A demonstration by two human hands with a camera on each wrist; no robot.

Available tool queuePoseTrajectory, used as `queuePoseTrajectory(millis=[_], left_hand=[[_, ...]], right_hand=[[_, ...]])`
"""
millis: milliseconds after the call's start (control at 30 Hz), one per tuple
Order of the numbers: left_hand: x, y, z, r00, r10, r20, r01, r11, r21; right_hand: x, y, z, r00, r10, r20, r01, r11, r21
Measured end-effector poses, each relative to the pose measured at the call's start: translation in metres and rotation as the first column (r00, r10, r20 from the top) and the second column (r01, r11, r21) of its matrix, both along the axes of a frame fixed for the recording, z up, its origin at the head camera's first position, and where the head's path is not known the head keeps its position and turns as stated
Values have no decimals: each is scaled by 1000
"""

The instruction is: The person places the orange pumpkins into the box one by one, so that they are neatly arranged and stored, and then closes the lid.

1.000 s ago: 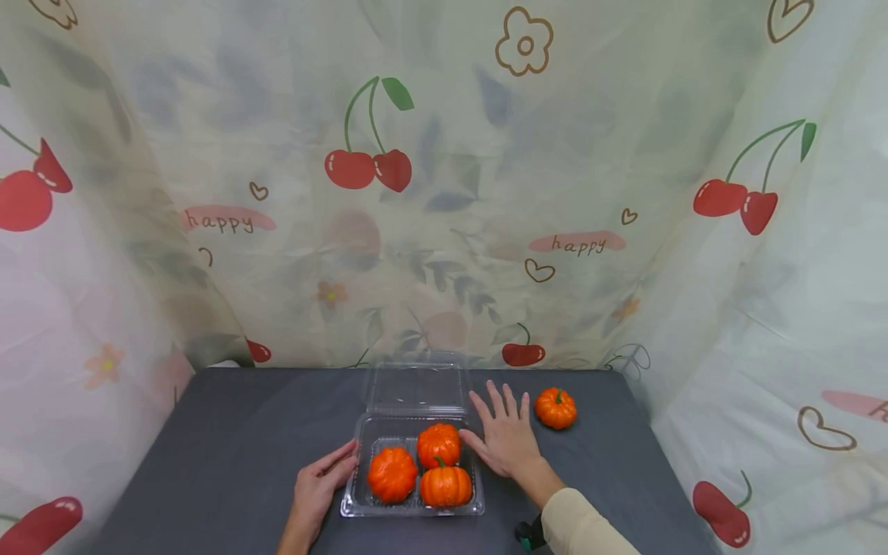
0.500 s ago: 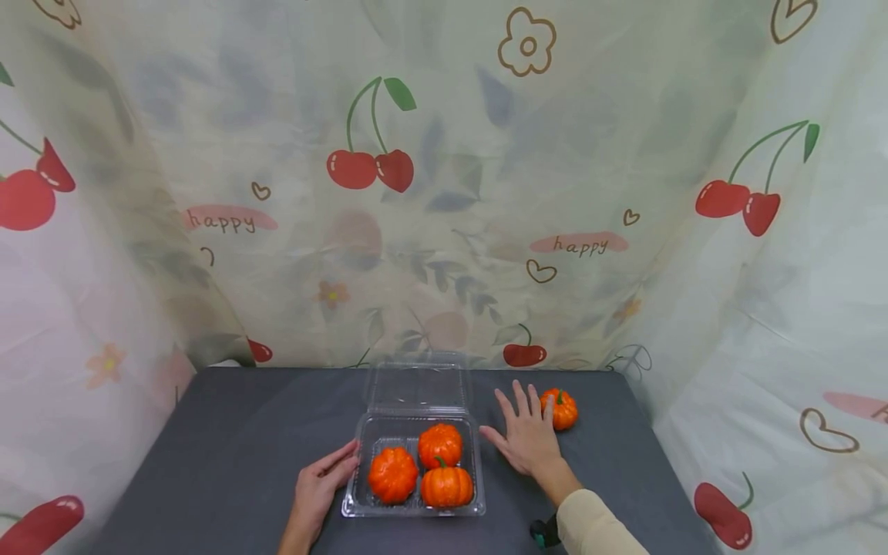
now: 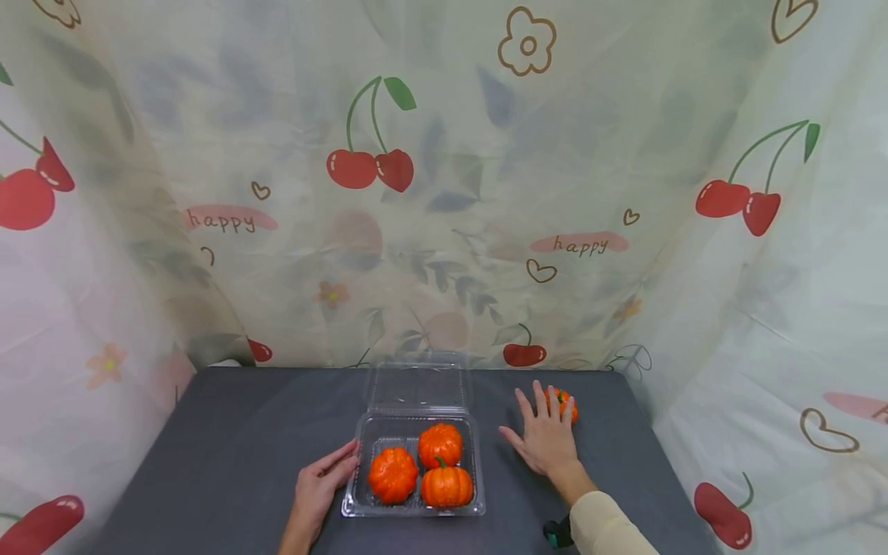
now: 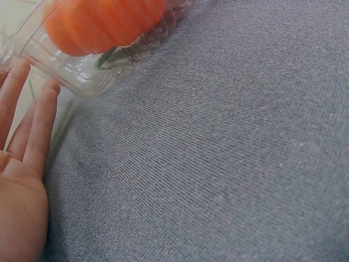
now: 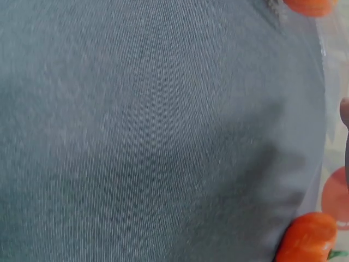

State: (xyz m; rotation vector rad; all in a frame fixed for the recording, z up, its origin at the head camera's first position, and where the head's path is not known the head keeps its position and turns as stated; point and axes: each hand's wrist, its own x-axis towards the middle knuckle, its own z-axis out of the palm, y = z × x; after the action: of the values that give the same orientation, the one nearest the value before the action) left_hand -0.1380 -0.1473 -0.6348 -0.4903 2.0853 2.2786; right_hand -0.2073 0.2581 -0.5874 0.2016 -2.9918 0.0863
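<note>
A clear plastic clamshell box lies on the table, its lid tipped back. Inside sit three small orange pumpkins: one at the left, one at the back right and a third at the front right. My left hand touches the box's left side with extended fingers; the left wrist view shows the fingertips at the clear wall. My right hand, fingers spread, overlaps a further pumpkin right of the box, partly hiding it. That pumpkin shows low in the right wrist view.
The table has a dark grey cloth. A curtain printed with cherries and flowers encloses the back and both sides. A dark band shows at my right wrist beside a cream sleeve.
My right hand has moved right, away from the box's side to the separate pumpkin, and now covers part of it. The left hand, box and pumpkins inside stay in place.
</note>
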Motion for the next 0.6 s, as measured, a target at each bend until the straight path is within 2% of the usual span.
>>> queuePoseTrajectory(millis=[200, 433, 600], left_hand=[[0, 1, -1, 1000, 5, 18, -5, 1000, -12], [1, 0, -1, 1000, 16, -15, -16, 1000, -22], [1, 0, -1, 1000, 18, -18, -19, 1000, -24]], right_hand=[[-1, 17, -2, 1000, -16, -23, 15, 1000, -18], [-1, 30, 1, 997, -53, -51, 50, 997, -64], [-3, 39, -2, 996, -94, -4, 94, 992, -87]])
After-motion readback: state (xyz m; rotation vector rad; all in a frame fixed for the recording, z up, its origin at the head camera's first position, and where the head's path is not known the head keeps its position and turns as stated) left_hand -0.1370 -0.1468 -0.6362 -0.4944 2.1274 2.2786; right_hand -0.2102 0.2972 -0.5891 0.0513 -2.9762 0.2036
